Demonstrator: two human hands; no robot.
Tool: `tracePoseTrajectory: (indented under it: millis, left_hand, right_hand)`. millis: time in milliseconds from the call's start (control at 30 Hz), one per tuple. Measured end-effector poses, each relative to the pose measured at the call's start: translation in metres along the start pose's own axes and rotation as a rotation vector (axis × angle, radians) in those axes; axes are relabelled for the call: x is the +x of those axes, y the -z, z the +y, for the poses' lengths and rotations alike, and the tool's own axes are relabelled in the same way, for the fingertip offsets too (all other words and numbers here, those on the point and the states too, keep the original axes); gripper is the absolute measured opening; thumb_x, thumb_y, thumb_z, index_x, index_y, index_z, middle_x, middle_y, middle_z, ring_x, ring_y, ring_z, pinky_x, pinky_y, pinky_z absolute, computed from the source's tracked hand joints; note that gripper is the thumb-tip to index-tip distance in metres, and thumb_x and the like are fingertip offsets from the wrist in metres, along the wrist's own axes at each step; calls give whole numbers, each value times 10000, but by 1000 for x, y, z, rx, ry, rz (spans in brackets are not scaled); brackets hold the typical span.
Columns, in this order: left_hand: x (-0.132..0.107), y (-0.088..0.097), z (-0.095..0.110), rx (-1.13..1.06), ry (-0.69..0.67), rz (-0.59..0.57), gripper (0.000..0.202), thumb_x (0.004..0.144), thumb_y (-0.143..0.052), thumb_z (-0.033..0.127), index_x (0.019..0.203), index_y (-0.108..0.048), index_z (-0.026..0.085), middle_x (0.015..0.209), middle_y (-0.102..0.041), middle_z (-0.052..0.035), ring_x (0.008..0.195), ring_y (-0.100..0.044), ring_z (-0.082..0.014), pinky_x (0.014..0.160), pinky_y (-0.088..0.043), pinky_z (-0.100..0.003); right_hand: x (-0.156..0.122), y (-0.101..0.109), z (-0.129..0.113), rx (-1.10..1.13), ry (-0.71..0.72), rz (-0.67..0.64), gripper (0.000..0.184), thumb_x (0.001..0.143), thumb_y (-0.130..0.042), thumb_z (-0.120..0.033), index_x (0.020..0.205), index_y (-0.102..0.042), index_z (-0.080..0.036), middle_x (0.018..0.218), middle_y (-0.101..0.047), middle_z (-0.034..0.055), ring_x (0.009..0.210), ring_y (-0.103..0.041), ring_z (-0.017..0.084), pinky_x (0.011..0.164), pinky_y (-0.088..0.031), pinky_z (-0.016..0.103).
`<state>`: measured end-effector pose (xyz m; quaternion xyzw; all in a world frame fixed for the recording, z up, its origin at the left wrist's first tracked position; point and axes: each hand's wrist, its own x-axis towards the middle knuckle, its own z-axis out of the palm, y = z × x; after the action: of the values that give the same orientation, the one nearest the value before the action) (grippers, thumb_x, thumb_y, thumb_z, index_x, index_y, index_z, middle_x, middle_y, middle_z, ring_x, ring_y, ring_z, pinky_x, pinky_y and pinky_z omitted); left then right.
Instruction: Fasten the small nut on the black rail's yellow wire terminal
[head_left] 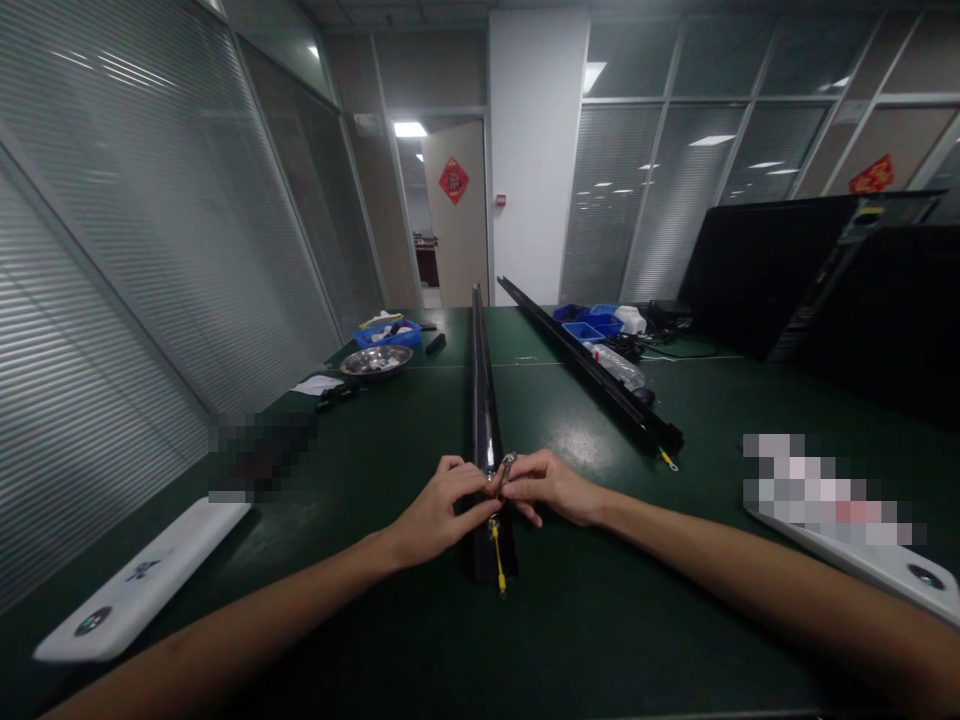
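A: In the head view, where does the work stand?

B: At the near end of the long black strip [482, 390], which lies lengthwise on the green surface [405, 440], pointing away from the person. A yellow lead [498, 558] trails from the spot under the fingers toward the strip's near edge. The job there looks under way rather than finished, since both hands are busy at that spot.

A: Is anything done elsewhere?

B: A second black strip [585, 370] lies to the right, well apart and slanting, with a yellow-and-green lead [666, 458] at its near end. Nobody is touching it. Whether it is complete, or how much is left on the first, cannot be judged from this.

A: And the hands?

B: The right hand [556, 486] has thumb and forefinger pinched on a small metal piece [510, 460], just above the strip, its other fingers loosely curled. The left hand [442, 508] reaches in from the opposite side, thumb and forefinger bent inward at the strip. Its fingertips meet the right hand's, so one cannot tell whether it grips the strip, the lead or the metal piece.

A: Anything near them?

B: A white device [150, 580] lies beyond the left forearm.
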<state>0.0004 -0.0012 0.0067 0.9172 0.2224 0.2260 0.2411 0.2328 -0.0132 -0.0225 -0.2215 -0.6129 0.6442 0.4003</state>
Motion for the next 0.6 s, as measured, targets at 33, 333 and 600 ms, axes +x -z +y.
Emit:
tracePoseTrajectory:
  millis: [33,333,600]
  left_hand:
    - [0,0,0,0,-2,1,108,1036,-571,281,1001,-638,204,1012,-696,1,999,-608,-183,986,-311,-360]
    - [0,0,-2,10,-16,8,120,1041,-553,276,1014,-647,206,1023,-699,0,1004,-616,-179,985,-316,-363]
    - [0,0,0,19,-18,0,127,1041,-554,283,1019,-652,206,1031,-706,-5,1001,-618,-182,989,-319,-367]
  right_hand:
    - [0,0,0,3,-2,1,269,874,-792,-315,1054,-794,-115,792,-639,10,488,-543,53,420,-471,169]
    - [0,-1,1,20,8,16,228,836,-829,-293,977,-806,-116,826,-628,11,494,-543,48,418,-481,167]
    - [0,-1,-2,22,16,9,221,833,-831,-301,951,-806,-116,888,-639,31,502,-547,46,418,-482,171]
